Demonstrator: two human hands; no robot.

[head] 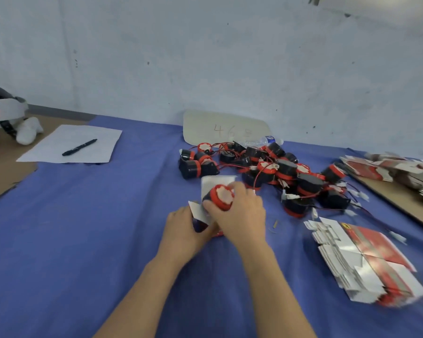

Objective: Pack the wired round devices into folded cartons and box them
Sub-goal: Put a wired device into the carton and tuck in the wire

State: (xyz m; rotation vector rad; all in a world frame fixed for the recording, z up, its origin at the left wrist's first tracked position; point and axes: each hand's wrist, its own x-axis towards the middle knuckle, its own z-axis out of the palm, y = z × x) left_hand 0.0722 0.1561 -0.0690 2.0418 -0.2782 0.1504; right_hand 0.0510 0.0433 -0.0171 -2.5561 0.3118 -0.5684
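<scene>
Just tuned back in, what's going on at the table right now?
A person is packing one unit. The right hand grips a red-rimmed round device at the open end of a carton that the left hand holds on the blue cloth. It is not inside yet. A pile of wired devices lies behind, a stack of flat cartons to the right.

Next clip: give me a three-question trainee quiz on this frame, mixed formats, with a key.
1. True or false: the right hand holds a round device at the open carton.
2. Where does the pen lie? A) on the white sheet B) on the device pile C) on the flat cartons
3. Fill in: the left hand grips the ____.
Key: 1 true; 2 A; 3 carton.
</scene>
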